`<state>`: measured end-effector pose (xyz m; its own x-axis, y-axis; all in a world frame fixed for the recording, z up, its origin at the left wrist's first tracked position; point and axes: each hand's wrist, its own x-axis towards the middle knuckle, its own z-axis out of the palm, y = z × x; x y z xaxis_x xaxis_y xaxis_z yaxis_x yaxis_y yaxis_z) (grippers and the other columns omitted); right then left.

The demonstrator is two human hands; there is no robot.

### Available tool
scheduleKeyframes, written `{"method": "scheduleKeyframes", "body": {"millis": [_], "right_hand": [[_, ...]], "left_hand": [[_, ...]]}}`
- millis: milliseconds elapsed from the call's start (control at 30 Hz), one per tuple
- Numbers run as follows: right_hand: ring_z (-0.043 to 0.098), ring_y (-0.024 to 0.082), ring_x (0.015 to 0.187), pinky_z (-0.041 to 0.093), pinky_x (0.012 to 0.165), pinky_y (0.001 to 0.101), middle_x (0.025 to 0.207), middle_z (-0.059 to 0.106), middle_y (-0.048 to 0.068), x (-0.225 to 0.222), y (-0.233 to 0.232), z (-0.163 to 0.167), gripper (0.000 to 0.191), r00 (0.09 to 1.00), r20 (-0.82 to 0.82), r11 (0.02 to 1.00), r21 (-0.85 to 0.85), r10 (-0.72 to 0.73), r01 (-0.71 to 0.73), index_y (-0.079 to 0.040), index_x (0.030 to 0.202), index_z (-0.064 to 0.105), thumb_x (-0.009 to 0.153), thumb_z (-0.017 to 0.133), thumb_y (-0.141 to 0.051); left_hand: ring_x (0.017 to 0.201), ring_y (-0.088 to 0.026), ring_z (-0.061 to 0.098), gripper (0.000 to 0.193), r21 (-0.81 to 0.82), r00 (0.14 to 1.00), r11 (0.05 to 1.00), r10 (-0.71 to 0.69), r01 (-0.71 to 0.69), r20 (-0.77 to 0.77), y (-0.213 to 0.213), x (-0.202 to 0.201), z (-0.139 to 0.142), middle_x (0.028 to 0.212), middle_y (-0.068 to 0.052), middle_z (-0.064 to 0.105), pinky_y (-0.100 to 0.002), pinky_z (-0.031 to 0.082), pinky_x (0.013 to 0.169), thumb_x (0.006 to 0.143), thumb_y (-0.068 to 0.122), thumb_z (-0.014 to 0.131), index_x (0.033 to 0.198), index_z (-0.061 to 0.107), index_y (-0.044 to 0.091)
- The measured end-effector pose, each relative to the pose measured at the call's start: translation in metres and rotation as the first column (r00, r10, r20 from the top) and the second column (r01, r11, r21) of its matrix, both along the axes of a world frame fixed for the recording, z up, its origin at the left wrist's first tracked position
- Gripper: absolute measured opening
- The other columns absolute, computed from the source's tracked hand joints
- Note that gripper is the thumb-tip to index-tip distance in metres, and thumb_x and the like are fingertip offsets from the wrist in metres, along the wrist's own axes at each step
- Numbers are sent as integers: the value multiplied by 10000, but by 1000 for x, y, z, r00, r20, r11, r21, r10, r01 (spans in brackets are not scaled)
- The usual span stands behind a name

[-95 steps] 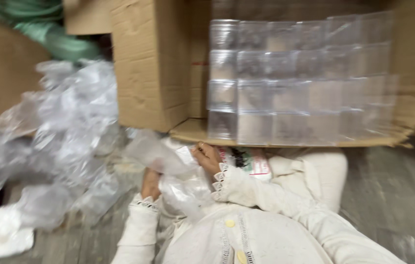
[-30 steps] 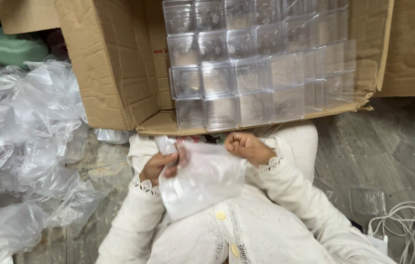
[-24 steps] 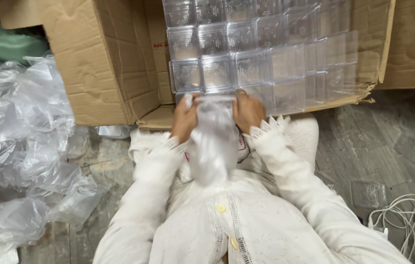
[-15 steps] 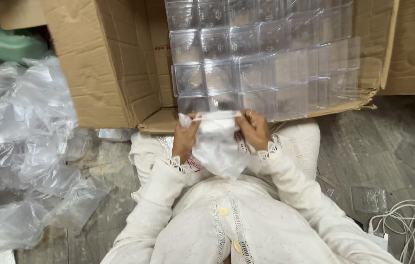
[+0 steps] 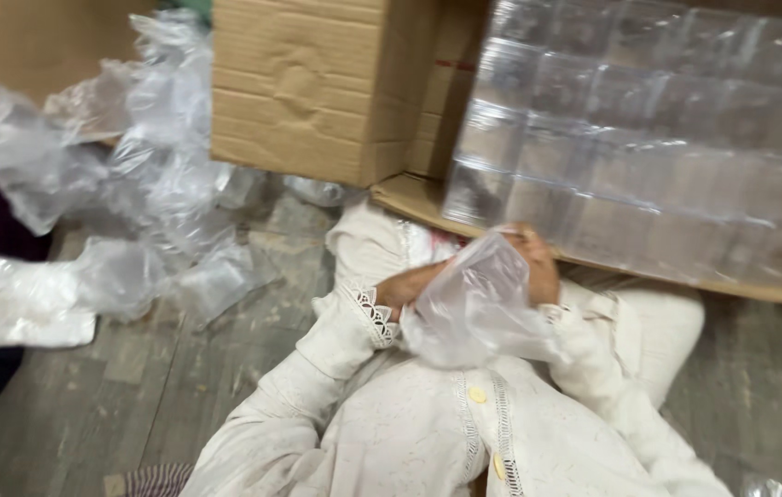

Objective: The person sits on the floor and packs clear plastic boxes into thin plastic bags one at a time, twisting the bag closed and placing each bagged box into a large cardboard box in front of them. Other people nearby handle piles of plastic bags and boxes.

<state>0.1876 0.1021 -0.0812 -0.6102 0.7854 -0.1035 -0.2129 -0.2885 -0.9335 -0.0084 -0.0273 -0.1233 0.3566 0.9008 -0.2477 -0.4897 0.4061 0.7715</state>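
A clear plastic bag (image 5: 478, 308) is held up over the lap by both hands; the left hand (image 5: 409, 287) is closed on its left side and the right hand (image 5: 538, 267) on its top right; the thin bag could be torn if pulled hard; the stacked clear boxes (image 5: 648, 138) in the cardboard box (image 5: 326, 87) just behind could be bumped.

You have 2 hands (image 5: 464, 285) on 1 clear plastic bag (image 5: 478, 308). Before you lies 1 open cardboard box (image 5: 317, 92) stacked with clear plastic containers (image 5: 648, 138), about 4 rows showing. The loose bags (image 5: 142, 212) piled on the floor are too crumpled to count.
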Motion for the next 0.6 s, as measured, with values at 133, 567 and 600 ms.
{"method": "scheduleKeyframes", "body": {"millis": [133, 567, 600], "right_hand": [[489, 127, 648, 424, 581, 312, 748, 584, 44, -81, -27, 38, 218, 953, 286, 865, 447, 104, -229, -7, 964, 639, 1019, 660, -217], [514, 77, 626, 445, 538, 276, 712, 628, 15, -80, 5, 45, 222, 838, 542, 799, 473, 70, -372, -2, 938, 684, 968, 694, -222], [541, 78, 641, 463, 551, 274, 730, 648, 9, -83, 6, 53, 215, 844, 533, 790, 490, 63, -369, -7, 956, 691, 969, 689, -221]], "left_hand": [[712, -118, 585, 505, -78, 961, 971, 234, -224, 147, -37, -41, 34, 905, -21, 700, -291, 504, 633, 899, 402, 740, 1219, 694, 14], [586, -157, 445, 723, 129, -57, 49, 707, -990, -705, -34, -371, 111, 787, -16, 731, -316, 329, 532, 837, 673, 718, 982, 701, -35], [636, -148, 533, 634, 342, -159, 70, 787, -937, -597, -23, -366, 120, 842, -51, 715, -285, 428, 574, 849, 555, 797, 1024, 689, -45]]}}
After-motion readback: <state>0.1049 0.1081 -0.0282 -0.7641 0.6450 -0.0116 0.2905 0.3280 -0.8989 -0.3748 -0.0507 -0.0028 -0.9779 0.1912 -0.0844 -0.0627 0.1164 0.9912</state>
